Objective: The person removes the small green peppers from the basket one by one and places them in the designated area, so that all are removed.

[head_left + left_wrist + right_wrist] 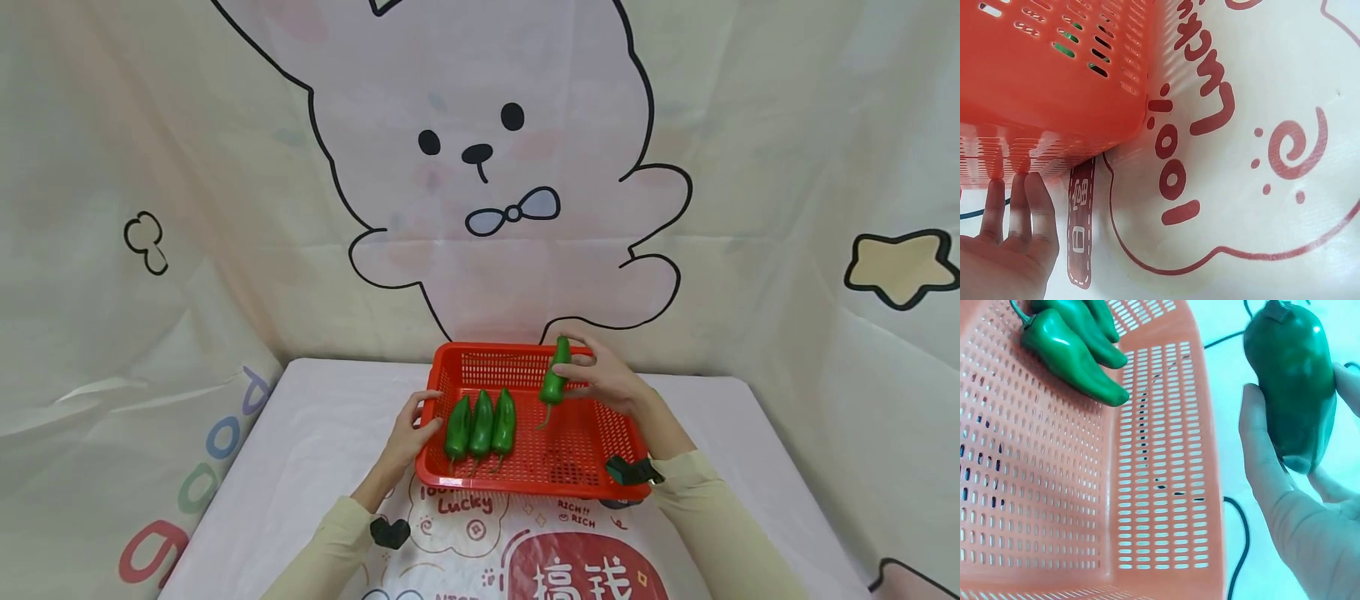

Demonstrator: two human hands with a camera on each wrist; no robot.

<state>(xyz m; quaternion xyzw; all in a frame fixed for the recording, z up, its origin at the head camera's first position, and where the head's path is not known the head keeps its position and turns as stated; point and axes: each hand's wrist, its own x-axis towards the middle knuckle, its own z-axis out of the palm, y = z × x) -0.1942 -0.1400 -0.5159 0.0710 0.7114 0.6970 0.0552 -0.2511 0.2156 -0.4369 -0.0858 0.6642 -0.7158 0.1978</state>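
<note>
In the head view a red plastic basket (525,486) with slotted walls stands on the table. Three green peppers (482,423) lie side by side in its left half, stems toward the person. My left hand (405,433) holds the basket's left side; in the left wrist view its fingers (1019,206) touch the outer wall. A fourth green pepper (555,375) is raised near the basket's back right corner, pinched between the thumb and fingers of my right hand (607,379). In the right wrist view this held pepper (1291,381) is beyond the basket's wall, stem end up.
A white table cover (322,417) with red printed lettering lies under the basket. Behind and beside the table hangs a backdrop (480,275) with cartoon drawings. Dark cord-like lines (1241,519) show past the basket in the right wrist view.
</note>
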